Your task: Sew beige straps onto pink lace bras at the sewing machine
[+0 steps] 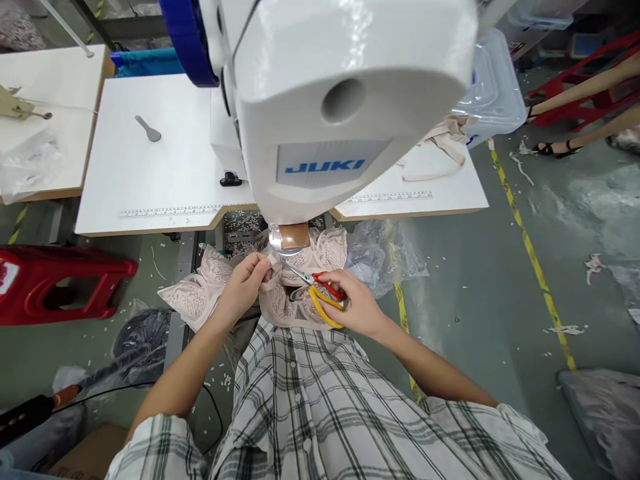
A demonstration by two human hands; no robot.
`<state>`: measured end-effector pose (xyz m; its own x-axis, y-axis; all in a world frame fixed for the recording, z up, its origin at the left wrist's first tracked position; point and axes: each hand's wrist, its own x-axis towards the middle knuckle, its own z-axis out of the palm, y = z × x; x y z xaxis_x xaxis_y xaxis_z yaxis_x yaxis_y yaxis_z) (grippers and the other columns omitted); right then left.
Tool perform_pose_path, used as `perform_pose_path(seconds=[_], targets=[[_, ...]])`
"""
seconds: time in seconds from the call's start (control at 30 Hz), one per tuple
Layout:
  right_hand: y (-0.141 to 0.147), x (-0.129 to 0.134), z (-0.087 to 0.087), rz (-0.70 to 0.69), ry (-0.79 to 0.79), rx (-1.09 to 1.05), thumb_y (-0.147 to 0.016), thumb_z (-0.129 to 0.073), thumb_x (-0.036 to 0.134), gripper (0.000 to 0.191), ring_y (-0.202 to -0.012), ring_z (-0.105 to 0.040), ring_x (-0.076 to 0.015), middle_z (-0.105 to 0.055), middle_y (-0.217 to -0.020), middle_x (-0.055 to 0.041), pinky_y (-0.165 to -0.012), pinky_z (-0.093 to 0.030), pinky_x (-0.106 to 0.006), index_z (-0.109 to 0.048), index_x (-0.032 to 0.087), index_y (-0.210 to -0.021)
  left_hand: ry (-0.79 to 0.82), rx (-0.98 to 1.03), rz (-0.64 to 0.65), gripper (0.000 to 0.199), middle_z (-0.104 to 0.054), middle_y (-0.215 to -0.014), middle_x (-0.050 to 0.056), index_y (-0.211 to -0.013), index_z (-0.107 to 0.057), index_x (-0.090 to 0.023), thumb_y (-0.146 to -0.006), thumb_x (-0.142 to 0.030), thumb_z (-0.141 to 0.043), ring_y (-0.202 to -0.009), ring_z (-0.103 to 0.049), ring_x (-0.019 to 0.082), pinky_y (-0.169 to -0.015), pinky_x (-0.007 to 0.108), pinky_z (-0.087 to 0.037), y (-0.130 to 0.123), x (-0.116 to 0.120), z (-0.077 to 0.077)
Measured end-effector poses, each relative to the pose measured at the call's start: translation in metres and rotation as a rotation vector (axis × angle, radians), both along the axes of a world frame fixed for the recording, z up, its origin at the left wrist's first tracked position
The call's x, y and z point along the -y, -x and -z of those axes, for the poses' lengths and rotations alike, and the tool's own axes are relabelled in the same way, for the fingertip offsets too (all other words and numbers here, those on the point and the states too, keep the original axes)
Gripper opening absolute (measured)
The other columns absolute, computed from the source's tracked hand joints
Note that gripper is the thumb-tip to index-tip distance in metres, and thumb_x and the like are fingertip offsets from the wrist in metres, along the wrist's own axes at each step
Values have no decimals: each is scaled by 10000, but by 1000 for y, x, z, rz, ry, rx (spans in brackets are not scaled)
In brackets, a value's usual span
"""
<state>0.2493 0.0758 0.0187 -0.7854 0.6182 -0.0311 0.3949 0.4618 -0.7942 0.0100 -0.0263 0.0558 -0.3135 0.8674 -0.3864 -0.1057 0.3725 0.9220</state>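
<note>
Head view. Item one: steel-bladed scissors with red and yellow plastic loop handles (310,280), just off the front edge of the white sewing table (165,160), gripped in the right hand (356,303), fingers curled about the loops. Judged fairly light, rigid, smooth; best taken by the loops. Long axis oblique; blades pointed leftward and away from the wearer, toward the left hand (249,280). Item two: pale-pink lace bra pieces (327,249), bunched between the table's front-edge notch and the wearer. Judged light, limp, easily snagged; best held by the edging. No single axis was discernible. The left hand was closed, pinching a soft pale-pink fabric strip (271,283).
</note>
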Motion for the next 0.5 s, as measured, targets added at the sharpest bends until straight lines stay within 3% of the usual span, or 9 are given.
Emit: perform_pose_path(seconds=[0.3,0.5], targets=[[28,3,-1,-38,42,-73,-757,-698,332,488,-998,-659,-256,-665,-1187,-105,-805,-552,-383,-549,233,-1211,42,-121,26,328,-606,-743,-4,-837,-615,-194,-942,-502,-573,-634,-518,111,-567,210,-394,3,-3,-2],[37,-5,1,-36,130,-33,-826,-700,331,412,-962,-682,-228,-693,-1170,-72,-829,-559,-378,-619,262,-1224,66,-169,23,288,-632,-768,6,-827,-632,-194,-960,-435,-545,-661,-538,118,-602,216,-423,8,-3,-6]])
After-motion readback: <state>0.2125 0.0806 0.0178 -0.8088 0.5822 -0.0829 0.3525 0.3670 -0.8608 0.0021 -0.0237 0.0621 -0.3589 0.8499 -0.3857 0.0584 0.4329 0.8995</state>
